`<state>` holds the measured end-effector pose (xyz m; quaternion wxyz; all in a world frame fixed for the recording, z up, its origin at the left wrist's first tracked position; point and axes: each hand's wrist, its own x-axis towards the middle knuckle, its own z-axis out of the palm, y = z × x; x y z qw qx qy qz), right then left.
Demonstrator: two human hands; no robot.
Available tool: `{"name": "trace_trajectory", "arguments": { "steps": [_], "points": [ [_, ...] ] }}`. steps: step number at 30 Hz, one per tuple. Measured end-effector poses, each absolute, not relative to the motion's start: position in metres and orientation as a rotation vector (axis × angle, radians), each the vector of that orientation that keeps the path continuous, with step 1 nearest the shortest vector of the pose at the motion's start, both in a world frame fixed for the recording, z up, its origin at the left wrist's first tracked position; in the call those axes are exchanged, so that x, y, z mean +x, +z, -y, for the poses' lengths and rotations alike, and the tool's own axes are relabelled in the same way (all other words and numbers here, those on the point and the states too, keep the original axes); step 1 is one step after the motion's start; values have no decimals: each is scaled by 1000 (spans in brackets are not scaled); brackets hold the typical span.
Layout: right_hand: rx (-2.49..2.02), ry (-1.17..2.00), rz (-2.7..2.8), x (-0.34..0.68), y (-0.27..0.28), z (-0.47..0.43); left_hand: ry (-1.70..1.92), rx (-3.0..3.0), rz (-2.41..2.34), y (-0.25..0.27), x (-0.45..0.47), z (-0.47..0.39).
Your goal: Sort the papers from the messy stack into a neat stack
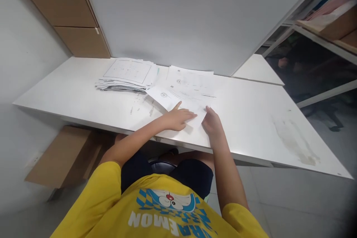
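A loose sheet of paper (163,97) with a round printed mark lies tilted on the white table in front of me. Across its near part rests my left hand (178,118), fingers stretched out and thumb apart. My right hand (212,121) is at the sheet's right edge, its thumb over the paper and the other fingers mostly hidden; it appears to pinch that edge. Just beyond are more printed papers (192,76), spread flat and partly overlapped by the sheet. To their left stands a thick, uneven stack of papers (126,72), topped by a framed drawing.
The white table (251,119) runs against a pale partition (178,18). Cardboard boxes (80,15) stand at the back left, and an open carton (64,156) sits below the table's left side. A shelf (329,37) is at right. Stains mark the tabletop.
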<state>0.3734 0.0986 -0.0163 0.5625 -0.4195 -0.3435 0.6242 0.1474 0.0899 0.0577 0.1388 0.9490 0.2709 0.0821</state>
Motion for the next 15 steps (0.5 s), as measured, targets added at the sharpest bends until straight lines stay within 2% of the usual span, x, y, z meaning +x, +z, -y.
{"name": "trace_trajectory", "arguments": {
  "steps": [2, 4, 7, 10, 15],
  "points": [
    [-1005, 1462, 741, 375, -24, -106, 232, 2610, -701, 67, 128, -110],
    [-1028, 1433, 693, 377, -30, -111, 359, 2487, -883, 77, 100, -143],
    [-1050, 1443, 707, 379, -34, -114, 563, 2320, -1622, 84, 47, -197],
    [-1058, 1474, 738, 377, -29, -112, 315, 2024, -2207, 79, -1, -230],
    [-1089, 1560, 786, 375, -21, -109, 253, 2218, -2211, 73, -28, -225]
  ]
}}
